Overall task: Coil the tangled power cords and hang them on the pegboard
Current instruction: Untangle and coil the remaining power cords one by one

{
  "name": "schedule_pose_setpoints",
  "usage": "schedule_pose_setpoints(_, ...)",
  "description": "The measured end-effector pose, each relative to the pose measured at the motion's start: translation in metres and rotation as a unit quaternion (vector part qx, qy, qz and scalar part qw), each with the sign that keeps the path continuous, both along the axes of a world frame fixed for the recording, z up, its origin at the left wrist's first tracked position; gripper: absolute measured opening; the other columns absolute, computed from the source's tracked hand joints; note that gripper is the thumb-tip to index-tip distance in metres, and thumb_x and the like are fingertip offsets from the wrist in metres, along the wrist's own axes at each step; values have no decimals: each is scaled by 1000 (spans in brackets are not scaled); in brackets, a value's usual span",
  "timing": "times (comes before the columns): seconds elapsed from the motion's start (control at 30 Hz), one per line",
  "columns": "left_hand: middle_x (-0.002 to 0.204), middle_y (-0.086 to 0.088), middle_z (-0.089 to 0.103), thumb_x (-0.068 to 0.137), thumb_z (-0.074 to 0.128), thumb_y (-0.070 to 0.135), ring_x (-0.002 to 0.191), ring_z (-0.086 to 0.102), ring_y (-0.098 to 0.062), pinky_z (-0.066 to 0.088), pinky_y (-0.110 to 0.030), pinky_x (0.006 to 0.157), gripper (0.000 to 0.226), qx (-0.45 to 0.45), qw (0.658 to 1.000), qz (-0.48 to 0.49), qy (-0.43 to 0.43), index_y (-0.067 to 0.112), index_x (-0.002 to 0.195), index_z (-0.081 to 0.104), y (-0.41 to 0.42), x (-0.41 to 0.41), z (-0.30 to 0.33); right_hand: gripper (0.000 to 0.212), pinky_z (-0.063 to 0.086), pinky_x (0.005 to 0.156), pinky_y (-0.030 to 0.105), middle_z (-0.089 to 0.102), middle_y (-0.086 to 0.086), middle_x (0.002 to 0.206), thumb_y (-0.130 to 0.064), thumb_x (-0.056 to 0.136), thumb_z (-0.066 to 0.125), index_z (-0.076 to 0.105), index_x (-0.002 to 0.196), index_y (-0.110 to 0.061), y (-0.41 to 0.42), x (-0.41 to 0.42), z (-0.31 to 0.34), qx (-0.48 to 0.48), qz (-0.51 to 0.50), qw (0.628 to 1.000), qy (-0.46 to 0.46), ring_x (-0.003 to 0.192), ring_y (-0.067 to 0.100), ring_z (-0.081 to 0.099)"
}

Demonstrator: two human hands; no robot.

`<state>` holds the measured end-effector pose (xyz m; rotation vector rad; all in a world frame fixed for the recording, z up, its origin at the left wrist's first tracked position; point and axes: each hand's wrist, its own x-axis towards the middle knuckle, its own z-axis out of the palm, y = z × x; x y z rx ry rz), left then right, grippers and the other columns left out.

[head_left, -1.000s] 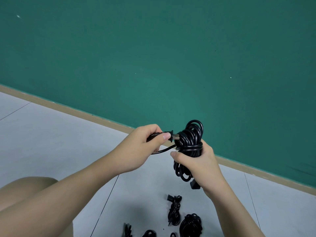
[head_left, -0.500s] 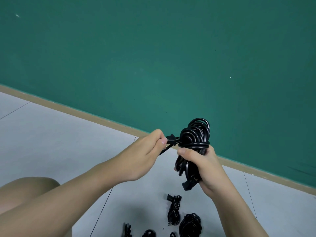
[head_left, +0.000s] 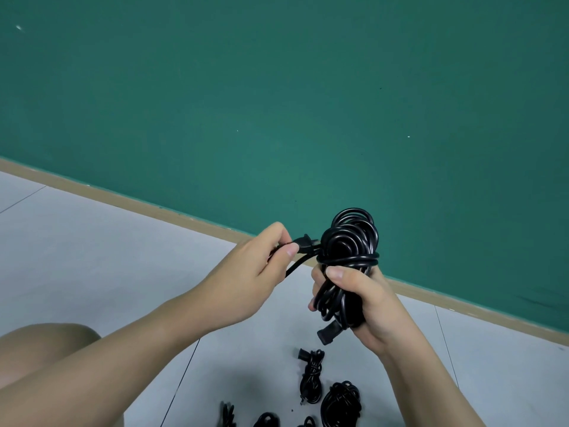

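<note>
At the far left a bare knee (head_left: 46, 343) shows above the pale tiled floor (head_left: 92, 241), with the green wall (head_left: 277, 103) rising behind a tan baseboard (head_left: 154, 208).

The left hand (head_left: 246, 272) is held up over the floor, its thumb and fingers pinching the plug (head_left: 303, 243) at the loose end of the cord. The plug's prongs point right, toward the bundle, and a short run of cord loops back from under the hand to the wrapped band.

Just right of it, the right hand (head_left: 363, 303) grips the lower half of the coiled cord (head_left: 351, 241), fingers curled round the strands and the thumb pressed across the front. The bundle stands roughly upright, its long axis running up and down, with a few turns cinched crosswise round its waist just above the thumb. The other connector (head_left: 328, 332) hangs out below the fist.

The plug lies level with that waist band and almost touching the loops, so the coming move most likely turns on passing it rightward through or under the loops to lock the wrap. The left hand is the one placed to do it.

On the floor below, toward the bottom edge, lie other black cords: a small tied bundle (head_left: 311, 374) and a rounder coil (head_left: 340, 402) beside it, more cut off by the frame. No pegboard is in view.
</note>
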<state>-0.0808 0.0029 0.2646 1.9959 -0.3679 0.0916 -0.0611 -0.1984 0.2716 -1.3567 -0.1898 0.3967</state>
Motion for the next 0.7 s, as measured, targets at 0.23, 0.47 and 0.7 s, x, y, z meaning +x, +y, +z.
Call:
schedule_pose_setpoints(0.23, 65, 12, 39, 109, 38, 40, 61, 33, -8, 30, -23, 56, 36, 21, 999, -22, 9, 19, 82, 48, 5, -11, 5, 63, 56, 55, 38, 64, 12, 77, -28, 48, 84, 60, 100, -2, -3, 3, -1, -6, -110, 991, 80, 57, 26, 62)
schedule_pose_setpoints(0.47, 58, 11, 31, 109, 41, 41, 54, 24, -15, 22, -28, 48, 36, -38, 982, -22, 185, 25, 77, 49, 3, -13, 3, 38, 58, 58, 38, 60, 15, 82, -14, 78, 81, 64, 108, 0, 1, 9, -13, -12, -169, 975, 140, 59, 20, 62)
schedule_pose_setpoints(0.7, 53, 14, 32, 108, 39, 39, 52, 26, -12, 23, -24, 46, 35, -46, 984, -31, 172, 28, 76, 49, -8, -29, 8, 20, 46, 64, 43, 60, 16, 71, -14, 77, 77, 64, 90, -6, 11, 14, -30, -100, -186, 969, 129, 57, 28, 55)
